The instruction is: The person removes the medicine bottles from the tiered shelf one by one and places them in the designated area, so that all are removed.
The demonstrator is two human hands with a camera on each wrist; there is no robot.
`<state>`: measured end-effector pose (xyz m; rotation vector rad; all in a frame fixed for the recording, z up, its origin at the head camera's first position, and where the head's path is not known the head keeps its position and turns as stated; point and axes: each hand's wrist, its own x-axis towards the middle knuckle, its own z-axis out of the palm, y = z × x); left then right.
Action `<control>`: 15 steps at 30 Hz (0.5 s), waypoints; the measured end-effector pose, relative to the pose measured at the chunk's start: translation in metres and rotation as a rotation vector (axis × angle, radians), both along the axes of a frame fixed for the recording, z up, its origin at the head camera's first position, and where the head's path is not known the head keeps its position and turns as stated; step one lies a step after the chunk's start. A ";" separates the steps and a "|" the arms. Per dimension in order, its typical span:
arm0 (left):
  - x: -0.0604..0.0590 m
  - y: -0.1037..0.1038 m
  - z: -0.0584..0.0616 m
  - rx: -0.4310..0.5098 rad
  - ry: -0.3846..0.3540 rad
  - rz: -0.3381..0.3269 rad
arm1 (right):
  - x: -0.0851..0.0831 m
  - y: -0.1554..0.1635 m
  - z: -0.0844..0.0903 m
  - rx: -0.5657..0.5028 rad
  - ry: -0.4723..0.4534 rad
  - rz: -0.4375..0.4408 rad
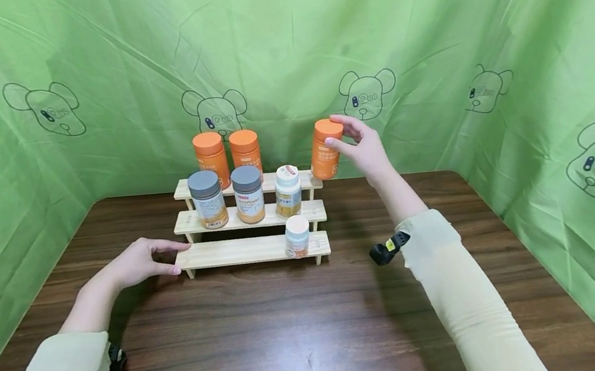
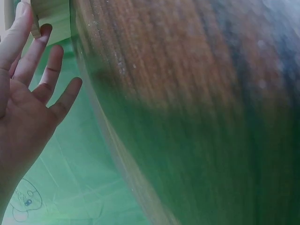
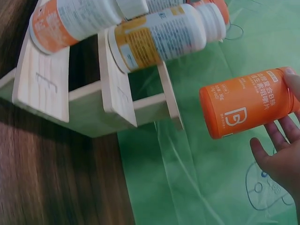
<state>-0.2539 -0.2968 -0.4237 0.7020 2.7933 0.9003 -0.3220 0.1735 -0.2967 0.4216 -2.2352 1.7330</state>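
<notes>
My right hand (image 1: 362, 145) grips an orange pill bottle (image 1: 325, 154) by its cap, close over the right end of the top step. In the right wrist view, the bottle (image 3: 248, 104) appears apart from the step. With thumb and forefinger, my left hand (image 1: 138, 262) pinches the left end of the bottom step of a three-tier wooden stand (image 1: 238, 252); its other fingers spread loosely in the left wrist view. Two orange bottles (image 1: 211, 160) stand on the top step. Two grey-capped jars (image 1: 208, 200) and a white-capped bottle (image 1: 288, 192) occupy the middle step.
A small white bottle (image 1: 297, 237) stands near the right end of the bottom step. The stand rests on a dark wooden table (image 1: 274, 336). Green cloth (image 1: 275, 35) with bear drawings surrounds the table at the back and sides.
</notes>
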 end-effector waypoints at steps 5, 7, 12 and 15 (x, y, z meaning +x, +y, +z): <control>0.000 0.000 0.000 -0.012 0.019 -0.008 | 0.001 0.013 -0.002 -0.015 0.015 0.003; 0.000 0.000 -0.001 -0.013 0.020 -0.008 | 0.002 0.018 -0.003 -0.023 0.011 0.003; -0.001 0.000 -0.003 -0.007 0.014 -0.004 | 0.002 0.031 -0.008 -0.034 0.002 -0.002; -0.001 -0.001 -0.003 -0.005 0.009 -0.004 | 0.002 0.039 -0.012 -0.036 -0.003 -0.009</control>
